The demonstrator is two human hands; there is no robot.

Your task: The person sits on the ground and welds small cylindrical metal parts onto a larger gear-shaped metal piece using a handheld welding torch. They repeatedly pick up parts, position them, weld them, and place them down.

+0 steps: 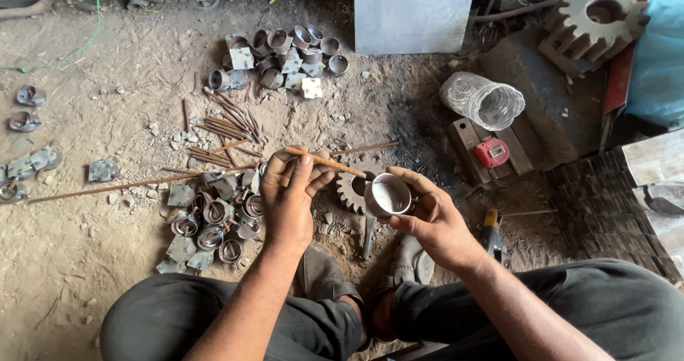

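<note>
Left hand (288, 197) pinches a thin rusty rod (324, 163); right hand (427, 215) grips a short, hollow steel ring (388, 195) above a toothed gear (350, 184).

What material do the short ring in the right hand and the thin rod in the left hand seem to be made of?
The ring looks like bare steel: grey, dull sheen, thin wall. The rod in the left hand seems rusty or coated steel, going by its orange-brown matte surface. The right hand grips the ring.

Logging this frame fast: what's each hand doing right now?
Left hand: closed, holding a thin rusty rod.
Right hand: closed, holding a short metal ring.
</note>
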